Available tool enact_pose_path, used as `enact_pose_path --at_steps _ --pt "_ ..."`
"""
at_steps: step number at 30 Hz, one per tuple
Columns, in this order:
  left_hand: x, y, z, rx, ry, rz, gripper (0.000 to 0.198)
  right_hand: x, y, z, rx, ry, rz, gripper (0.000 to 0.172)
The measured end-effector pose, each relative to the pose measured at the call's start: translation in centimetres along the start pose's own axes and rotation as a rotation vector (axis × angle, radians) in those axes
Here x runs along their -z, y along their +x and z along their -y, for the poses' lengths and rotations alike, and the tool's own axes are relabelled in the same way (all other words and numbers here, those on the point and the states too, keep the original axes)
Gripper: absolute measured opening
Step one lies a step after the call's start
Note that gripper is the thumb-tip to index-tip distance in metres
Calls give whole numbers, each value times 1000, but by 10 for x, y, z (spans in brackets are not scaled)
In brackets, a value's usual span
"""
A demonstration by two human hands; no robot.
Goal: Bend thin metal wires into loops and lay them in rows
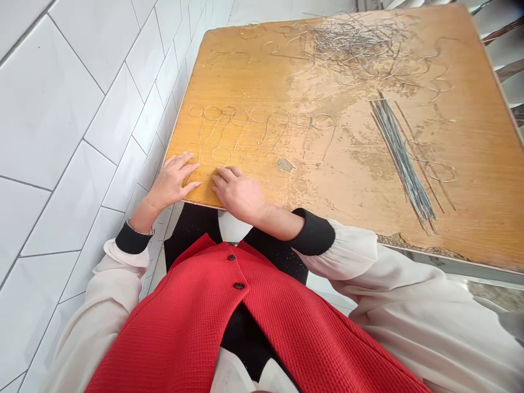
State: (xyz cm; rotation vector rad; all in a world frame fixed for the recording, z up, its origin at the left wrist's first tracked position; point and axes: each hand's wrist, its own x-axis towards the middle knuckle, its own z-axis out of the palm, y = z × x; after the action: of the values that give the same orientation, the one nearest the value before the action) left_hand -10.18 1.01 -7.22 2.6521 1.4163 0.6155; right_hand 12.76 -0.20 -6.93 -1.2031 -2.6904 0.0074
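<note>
My left hand (174, 177) rests on the table's near left corner, fingers spread, close to the thin straight stem of a wire. To its right, my right hand (239, 191) is closed, its curled fingertips on the stem of a wire with a round loop (221, 156). The loop lies flat and sticks out beyond the fingers; part of the stem is hidden under them. Beyond both hands, several looped wires (323, 121) lie in a row across the wooden table (254, 76), loops away from me and stems towards me.
A tangled heap of wire (356, 41) covers the far side of the table. On the right lies a bundle of straight wires (403, 158), with loose looped wire (442, 172) beside it. A white tiled wall (102, 120) runs along the left. The near edge is chipped (409, 245).
</note>
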Motion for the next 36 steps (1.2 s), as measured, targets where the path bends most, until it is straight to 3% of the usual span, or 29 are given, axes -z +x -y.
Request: enact_pose_path --at_steps 9,18,24,29,32,34,36 --pt "3 4 -10 -22 34 36 40 -3 6 6 40 -13 -29 33" --pt "8 9 -23 -18 56 55 36 9 -33 -4 113 134 -125 37" --pt "5 11 -31 -32 35 82 37 8 -36 -2 160 189 -103 33" --pt "7 3 -35 -42 33 13 31 18 -50 -11 176 239 -132 35" --pt "11 -5 -34 -10 17 -120 27 41 -69 -37 65 297 -208 31" --pt "15 -11 -34 -12 7 -232 23 63 -82 -67 -155 275 -315 25" --pt "20 -16 -37 -37 2 -332 19 87 -91 -105 -463 205 -375 20"
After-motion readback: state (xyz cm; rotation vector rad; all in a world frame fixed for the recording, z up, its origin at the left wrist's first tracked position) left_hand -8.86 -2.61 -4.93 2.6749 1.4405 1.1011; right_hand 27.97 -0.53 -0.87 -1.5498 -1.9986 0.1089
